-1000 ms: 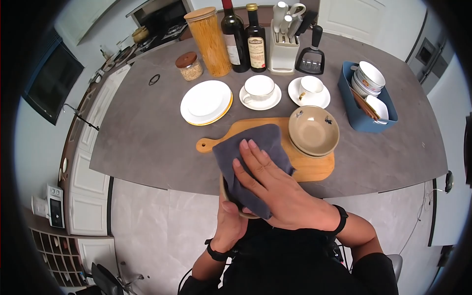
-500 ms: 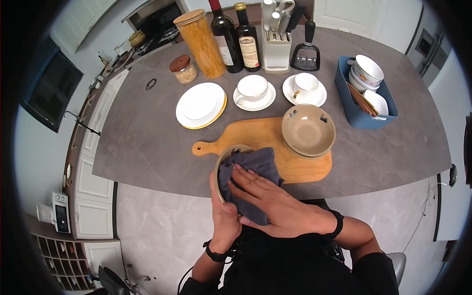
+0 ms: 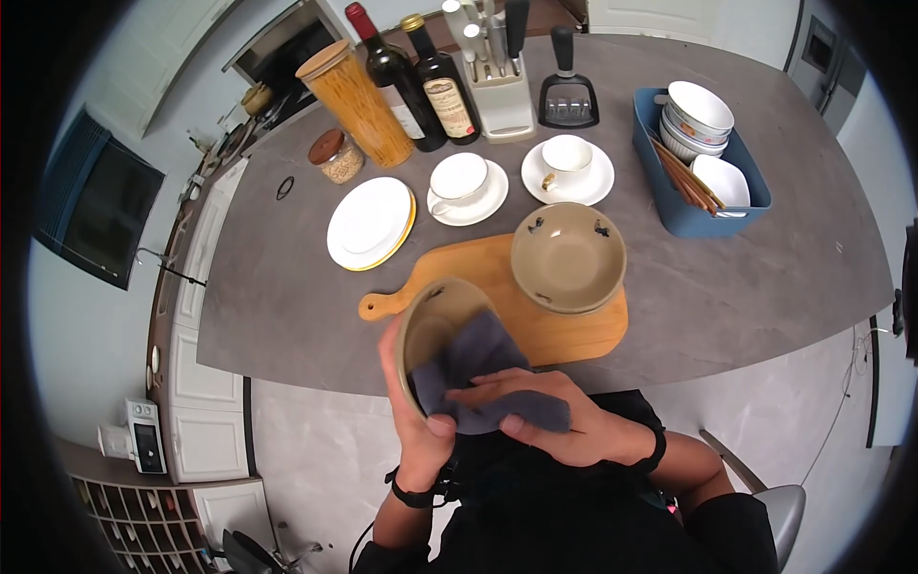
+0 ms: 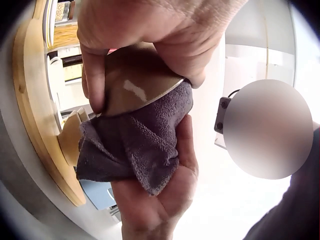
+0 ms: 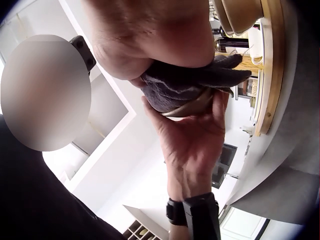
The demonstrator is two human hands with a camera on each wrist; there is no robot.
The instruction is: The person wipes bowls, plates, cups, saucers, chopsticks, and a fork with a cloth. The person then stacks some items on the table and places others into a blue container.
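Note:
My left hand (image 3: 421, 454) grips a tan bowl (image 3: 435, 316) by its left side, thumb at the near rim, fingers along the outer wall. The bowl is tilted, its inside facing right, above the near edge of the table. In my right hand (image 3: 583, 426) is a dark grey cloth (image 3: 478, 349), pinched between thumb and fingers and draped over the bowl's right rim into its inside. From the left wrist view, the cloth (image 4: 135, 145) wraps over the rim while the bowl's outside (image 4: 132, 90) shows between the left thumb and fingers.
Tan bowls (image 3: 569, 253) are stacked on a wooden cutting board (image 3: 464, 263). Behind are white plates (image 3: 371, 222), two cups (image 3: 459, 179) on saucers, bottles (image 3: 447, 96), a pasta jar (image 3: 359, 105) and a knife block (image 3: 502, 105). A blue bin (image 3: 703, 220) with bowls and chopsticks stands right.
The cloth first lay flat over the bowl under my spread right hand. The right hand has drawn lower and gathered the cloth at the rim, uncovering more of the bowl's inside. The head view has turned.

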